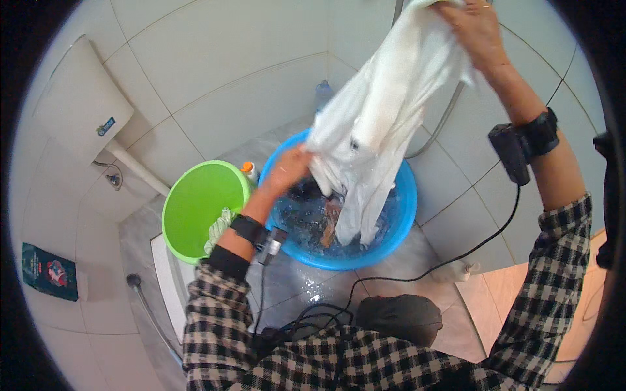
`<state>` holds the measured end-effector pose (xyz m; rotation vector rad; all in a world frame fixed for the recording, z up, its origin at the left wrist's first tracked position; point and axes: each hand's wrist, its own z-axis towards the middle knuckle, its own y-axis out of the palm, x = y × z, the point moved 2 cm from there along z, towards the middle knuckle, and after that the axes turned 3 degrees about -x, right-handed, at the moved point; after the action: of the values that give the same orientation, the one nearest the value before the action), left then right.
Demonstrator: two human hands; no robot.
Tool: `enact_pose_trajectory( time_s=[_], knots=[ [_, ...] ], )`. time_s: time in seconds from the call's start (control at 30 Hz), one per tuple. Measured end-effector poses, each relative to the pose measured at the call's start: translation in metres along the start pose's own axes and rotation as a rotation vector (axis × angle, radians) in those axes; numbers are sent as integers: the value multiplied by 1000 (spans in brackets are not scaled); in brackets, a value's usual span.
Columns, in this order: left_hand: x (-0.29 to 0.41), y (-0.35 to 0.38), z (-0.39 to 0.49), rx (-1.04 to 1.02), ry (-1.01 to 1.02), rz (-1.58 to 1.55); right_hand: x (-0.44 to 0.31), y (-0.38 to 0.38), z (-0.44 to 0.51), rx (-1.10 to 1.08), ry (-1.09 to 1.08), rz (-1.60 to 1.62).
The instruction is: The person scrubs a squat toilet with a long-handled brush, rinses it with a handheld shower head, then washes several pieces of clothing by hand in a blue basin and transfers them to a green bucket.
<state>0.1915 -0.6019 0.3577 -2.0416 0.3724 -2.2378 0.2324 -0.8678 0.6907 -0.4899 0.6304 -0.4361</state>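
Observation:
A wet white garment (pixel 386 112) hangs stretched between my hands over a round blue plastic basin (pixel 410 210). High at the upper right, my right hand (pixel 472 34) grips its top edge. My left hand (pixel 289 168), slightly blurred, pinches its left side above the basin's rim. The garment's lower ends dangle down to the water (pixel 298 220). A small dark spot marks the fabric near its middle. In the water lie dark cloth and a brownish item (pixel 331 222), partly hidden by the garment.
Left of the basin stands a green plastic basin (pixel 205 195) with a pale striped cloth (pixel 218 228) at its edge. An orange-capped bottle (pixel 249 170) sits between the basins. A black cable (pixel 415 278) runs from my right wrist device. Tiled walls and a shower hose (pixel 447 117) border the right.

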Motion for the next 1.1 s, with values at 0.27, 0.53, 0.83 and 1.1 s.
enact_pose_trajectory(
  time_s=[0.27, 0.53, 0.83, 1.1],
  knots=[
    [47, -96, 5, 299, 89, -332, 127, -2, -58, -39, -175, -271],
    [-110, -32, 4, 179, -108, 314, 219, 131, -242, -905, 56, -90],
    [-182, 96, -9, -635, -141, 897, 260, 253, -385, -1318, -121, -213],
    [-208, 122, -13, -759, -282, 948, 273, 290, -404, -1498, 197, -146]
  ],
)
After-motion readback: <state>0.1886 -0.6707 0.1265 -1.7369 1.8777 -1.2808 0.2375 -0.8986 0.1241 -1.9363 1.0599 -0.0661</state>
